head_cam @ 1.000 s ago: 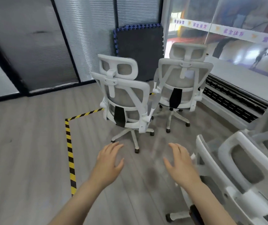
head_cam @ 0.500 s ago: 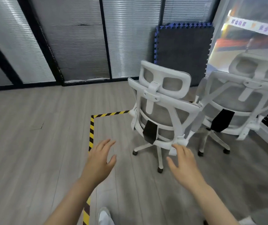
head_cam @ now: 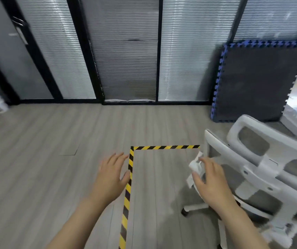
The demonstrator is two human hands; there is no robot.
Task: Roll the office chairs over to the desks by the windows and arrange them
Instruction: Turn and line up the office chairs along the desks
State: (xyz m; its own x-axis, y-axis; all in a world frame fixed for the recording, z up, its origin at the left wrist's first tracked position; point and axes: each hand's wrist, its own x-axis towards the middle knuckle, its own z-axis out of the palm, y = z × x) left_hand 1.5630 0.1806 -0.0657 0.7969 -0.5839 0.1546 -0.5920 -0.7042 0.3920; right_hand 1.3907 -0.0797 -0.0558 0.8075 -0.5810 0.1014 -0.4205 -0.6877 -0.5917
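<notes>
The left hand (head_cam: pixel 110 177) is held open over the floor (head_cam: pixel 45 159), empty. The right hand (head_cam: pixel 210 180) is spread at the white office chair (head_cam: pixel 262 169) at lower right, apparently touching its armrest (head_cam: pixel 195 168). Yellow-black tape (head_cam: pixel 165 147) is seen beyond, then a foam mat (head_cam: pixel 257 81) against the blinds (head_cam: pixel 126 51).

Your office chair (head_cam: pixel 262 169) stands on the floor (head_cam: pixel 54 159) at the right edge, its back toward you. Your right hand (head_cam: pixel 209 178) sits at the chair's left side, your left hand (head_cam: pixel 112 174) apart, over the hazard tape (head_cam: pixel 128 178). Behind the chair, a foam mat (head_cam: pixel 253 81) leans against the blinds (head_cam: pixel 124 51).
</notes>
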